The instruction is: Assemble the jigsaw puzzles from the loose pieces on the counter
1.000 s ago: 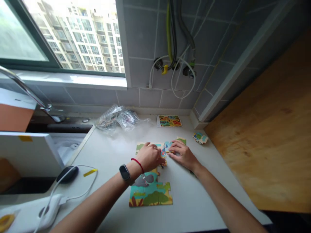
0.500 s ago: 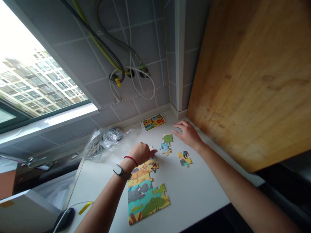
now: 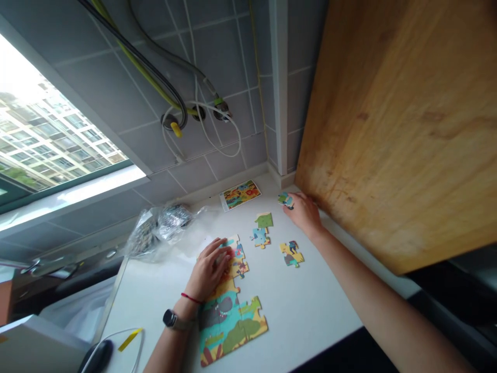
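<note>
Touching puzzle pieces [image 3: 284, 199] at its ten o'clock, grip unclear to us, our right hand [image 3: 305, 213] has the joined puzzle [image 3: 237, 322] at seven, beneath our flat left hand [image 3: 210, 268].

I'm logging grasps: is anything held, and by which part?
The right hand is at the right edge of stacked puzzle pieces; whether it grips them cannot be told. The left hand lies over the joined puzzle.

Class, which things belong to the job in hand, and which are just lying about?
Job in hand: puzzle, under the left hand; loose pieces; pile at the right hand; probably the card.

Lying about, it seems: bags, contents unclear; yellow strip; black object.
</note>
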### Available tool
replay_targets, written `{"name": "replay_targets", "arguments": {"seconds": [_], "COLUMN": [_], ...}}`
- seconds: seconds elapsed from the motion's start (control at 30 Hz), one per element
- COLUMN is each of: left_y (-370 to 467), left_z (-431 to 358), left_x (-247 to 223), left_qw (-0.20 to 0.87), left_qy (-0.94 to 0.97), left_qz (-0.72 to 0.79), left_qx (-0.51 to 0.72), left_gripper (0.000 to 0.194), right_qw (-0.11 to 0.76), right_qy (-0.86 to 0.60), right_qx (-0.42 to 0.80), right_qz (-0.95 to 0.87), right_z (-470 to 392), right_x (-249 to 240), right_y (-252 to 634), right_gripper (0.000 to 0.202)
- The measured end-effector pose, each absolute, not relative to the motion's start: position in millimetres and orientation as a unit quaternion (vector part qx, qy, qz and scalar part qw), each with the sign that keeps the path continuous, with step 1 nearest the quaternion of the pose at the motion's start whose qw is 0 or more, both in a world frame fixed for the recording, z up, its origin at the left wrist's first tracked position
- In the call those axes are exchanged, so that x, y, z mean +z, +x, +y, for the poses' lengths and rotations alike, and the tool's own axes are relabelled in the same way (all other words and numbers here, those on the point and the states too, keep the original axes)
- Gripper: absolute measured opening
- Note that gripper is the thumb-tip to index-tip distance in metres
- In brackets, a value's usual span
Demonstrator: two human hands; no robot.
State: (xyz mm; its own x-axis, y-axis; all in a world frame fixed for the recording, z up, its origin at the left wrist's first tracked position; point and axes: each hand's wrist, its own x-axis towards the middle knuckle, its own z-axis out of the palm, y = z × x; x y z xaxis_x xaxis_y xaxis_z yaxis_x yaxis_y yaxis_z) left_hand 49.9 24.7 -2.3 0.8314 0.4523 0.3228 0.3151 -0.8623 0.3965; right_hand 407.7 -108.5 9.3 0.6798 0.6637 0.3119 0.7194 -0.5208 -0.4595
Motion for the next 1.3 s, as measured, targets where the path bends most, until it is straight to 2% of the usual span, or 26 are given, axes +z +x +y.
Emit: {"name": "replay_targets", "arguments": {"seconds": [0.2, 0.37, 0.73, 0.97, 1.13, 1.3], "left_y": [52, 51, 51, 49, 41, 32], "left_z": [22, 16, 12, 11, 8, 4], "left_x": [6, 5, 4, 4, 5, 8], "left_qw": [0.146, 0.137, 0.088, 0.087, 0.076, 0.072], "left_qy": [0.949, 0.949, 0.956, 0.959, 0.96, 0.962], "left_qz": [0.211, 0.219, 0.222, 0.221, 0.219, 0.211], "left_qx": [0.185, 0.18, 0.173, 0.154, 0.156, 0.155], "left_gripper": [0.03, 0.03, 0.035, 0.039, 0.039, 0.038], "right_qw": [0.376, 0.387, 0.408, 0.425, 0.478, 0.524], "right_qy": [-0.818, -0.801, -0.791, -0.79, -0.739, -0.645], "right_qx": [-0.094, -0.122, -0.12, -0.1, -0.091, 0.02], "right_qz": [-0.425, -0.44, -0.439, -0.43, -0.466, -0.555], "right_z": [-106, -104, -109, -108, -106, -104], "right_x": [-7, -17, -6, -4, 5, 16], "right_y": [416, 412, 409, 412, 409, 381], "right_gripper": [0.037, 0.035, 0.002, 0.009, 0.011, 0.018]}}
